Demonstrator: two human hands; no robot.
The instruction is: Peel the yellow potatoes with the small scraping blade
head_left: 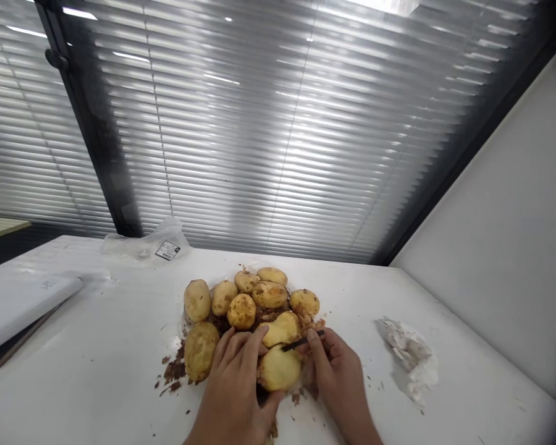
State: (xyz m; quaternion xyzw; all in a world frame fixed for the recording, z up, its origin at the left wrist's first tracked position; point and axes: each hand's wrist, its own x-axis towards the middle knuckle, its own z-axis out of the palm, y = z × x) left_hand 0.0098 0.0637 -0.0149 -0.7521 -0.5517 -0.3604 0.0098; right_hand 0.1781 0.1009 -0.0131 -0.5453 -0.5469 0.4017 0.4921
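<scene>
My left hand (234, 383) is half curled, its thumb below and its fingers bent round the left side of a pale potato (282, 369), which lies in front of me at the near edge of the heap; I think I hold it so to prevent it from rolling. My right hand (340, 371) is closed to a narrow pinch, thumb against fingers, on a dark thin tool (301, 341). Its tip points left to the upper edge of this potato, and such a grip probably serves for small, exact movements; whether the tip goes into the flesh, I cannot tell. Just behind is a yellow potato (285, 327), close to my left fingertips. Brown scraps (175, 371) are spread at the left side, beside a large rough potato (201, 351). The other potatoes (269, 294) stand close together beyond, perhaps so that they support each other and remain within reach. To the right, well apart, a crumpled tissue (410, 355) lies on the white table (134, 358). Far left rests a flat white object (28, 303), and farther a clear plastic bag (148, 243) with a label, before the blinds (241, 154).
</scene>
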